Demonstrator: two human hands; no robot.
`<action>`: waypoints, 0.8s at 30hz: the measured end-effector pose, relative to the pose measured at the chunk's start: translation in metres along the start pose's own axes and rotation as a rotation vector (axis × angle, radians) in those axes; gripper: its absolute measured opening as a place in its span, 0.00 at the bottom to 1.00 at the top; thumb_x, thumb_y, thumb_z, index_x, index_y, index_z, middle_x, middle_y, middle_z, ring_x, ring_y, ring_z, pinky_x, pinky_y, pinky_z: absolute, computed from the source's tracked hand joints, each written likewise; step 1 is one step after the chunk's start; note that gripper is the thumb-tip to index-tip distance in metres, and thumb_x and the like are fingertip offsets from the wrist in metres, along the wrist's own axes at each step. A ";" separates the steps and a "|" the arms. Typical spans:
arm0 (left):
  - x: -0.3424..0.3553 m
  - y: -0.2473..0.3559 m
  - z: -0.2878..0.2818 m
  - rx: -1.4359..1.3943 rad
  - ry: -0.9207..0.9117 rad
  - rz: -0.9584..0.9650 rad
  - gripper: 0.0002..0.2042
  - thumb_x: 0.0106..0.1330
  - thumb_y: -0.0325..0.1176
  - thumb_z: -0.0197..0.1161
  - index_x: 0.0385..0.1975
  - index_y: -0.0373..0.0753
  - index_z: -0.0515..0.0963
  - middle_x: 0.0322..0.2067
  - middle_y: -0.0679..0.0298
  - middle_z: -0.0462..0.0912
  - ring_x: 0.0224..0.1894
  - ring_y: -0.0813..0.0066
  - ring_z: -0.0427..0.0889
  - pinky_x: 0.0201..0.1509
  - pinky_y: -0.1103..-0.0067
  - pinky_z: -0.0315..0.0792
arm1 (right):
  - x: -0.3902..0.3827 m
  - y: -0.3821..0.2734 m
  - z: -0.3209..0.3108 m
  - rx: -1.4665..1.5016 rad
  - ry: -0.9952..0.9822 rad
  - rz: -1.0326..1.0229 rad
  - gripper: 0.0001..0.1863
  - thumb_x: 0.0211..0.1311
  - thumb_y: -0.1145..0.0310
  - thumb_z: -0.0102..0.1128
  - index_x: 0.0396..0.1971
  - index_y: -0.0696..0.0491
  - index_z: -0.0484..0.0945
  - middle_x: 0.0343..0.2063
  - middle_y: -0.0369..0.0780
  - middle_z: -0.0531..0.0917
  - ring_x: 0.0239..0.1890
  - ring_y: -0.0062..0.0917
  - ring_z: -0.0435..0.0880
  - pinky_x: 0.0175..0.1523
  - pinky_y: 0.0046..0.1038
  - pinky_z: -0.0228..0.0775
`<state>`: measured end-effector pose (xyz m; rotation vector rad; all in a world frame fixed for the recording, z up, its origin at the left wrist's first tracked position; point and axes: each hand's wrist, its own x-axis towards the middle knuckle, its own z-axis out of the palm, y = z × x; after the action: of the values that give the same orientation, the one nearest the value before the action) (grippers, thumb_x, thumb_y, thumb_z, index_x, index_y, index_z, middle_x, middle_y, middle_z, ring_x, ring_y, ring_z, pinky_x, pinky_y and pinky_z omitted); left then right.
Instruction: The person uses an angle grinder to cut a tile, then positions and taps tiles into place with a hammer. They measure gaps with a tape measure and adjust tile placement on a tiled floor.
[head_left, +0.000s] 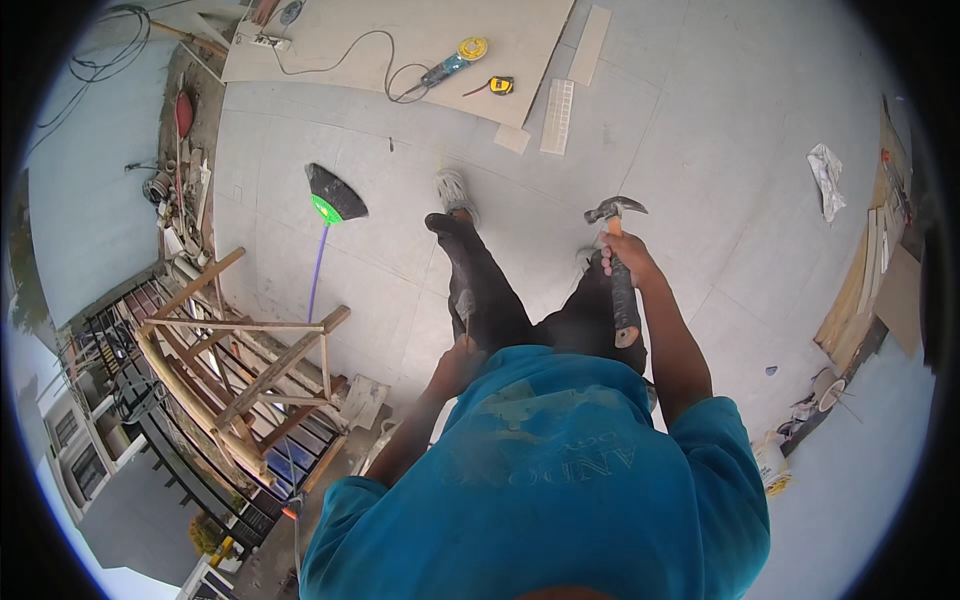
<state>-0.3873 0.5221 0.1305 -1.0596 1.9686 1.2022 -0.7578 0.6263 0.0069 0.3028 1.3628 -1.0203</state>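
My right hand is closed around a claw hammer, gripping it high, just below the metal head. The dark-wrapped handle runs back toward my body, its orange-brown butt beside my right thigh. Near my left thigh, my left hand is closed, its fingers partly hidden. A thin grey tool with a wider end sticks up from it against my dark trouser leg; its exact kind is unclear.
Ahead on a large board lie a corded angle grinder and a tape measure. Cut tile strips lie beside it. A broom lies left, near a wooden frame. Boards line the right wall.
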 end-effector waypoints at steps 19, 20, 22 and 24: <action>0.486 -0.178 -0.200 -0.453 -0.160 -0.083 0.18 0.76 0.44 0.44 0.42 0.38 0.78 0.23 0.71 0.72 0.24 0.87 0.63 0.27 0.86 0.59 | 0.317 0.143 0.240 1.038 0.559 -0.040 0.11 0.70 0.57 0.55 0.41 0.48 0.69 0.18 0.32 0.65 0.15 0.19 0.68 0.18 0.25 0.63; 0.530 -0.187 -0.180 -0.479 -0.184 -0.057 0.18 0.76 0.43 0.44 0.44 0.36 0.77 0.26 0.68 0.75 0.26 0.85 0.65 0.30 0.85 0.63 | 0.347 0.151 0.237 1.085 0.585 -0.083 0.12 0.70 0.57 0.55 0.41 0.49 0.68 0.18 0.33 0.65 0.15 0.20 0.68 0.19 0.25 0.63; 0.619 -0.191 -0.138 -0.477 -0.220 0.026 0.18 0.76 0.41 0.45 0.50 0.33 0.74 0.32 0.62 0.79 0.31 0.80 0.71 0.35 0.82 0.69 | 0.410 0.154 0.223 1.183 0.646 -0.204 0.13 0.70 0.56 0.55 0.41 0.49 0.67 0.19 0.33 0.65 0.16 0.20 0.68 0.20 0.25 0.64; 0.674 -0.196 -0.099 -0.497 -0.253 0.064 0.18 0.76 0.40 0.48 0.54 0.31 0.70 0.40 0.57 0.81 0.38 0.75 0.76 0.45 0.79 0.73 | 0.454 0.160 0.218 1.242 0.680 -0.275 0.14 0.71 0.56 0.54 0.42 0.50 0.66 0.19 0.33 0.65 0.17 0.20 0.68 0.21 0.25 0.65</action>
<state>-0.5680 0.1622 -0.4533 -1.0150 1.5566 1.8235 -0.5505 0.3695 -0.4056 1.5162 1.1768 -2.0431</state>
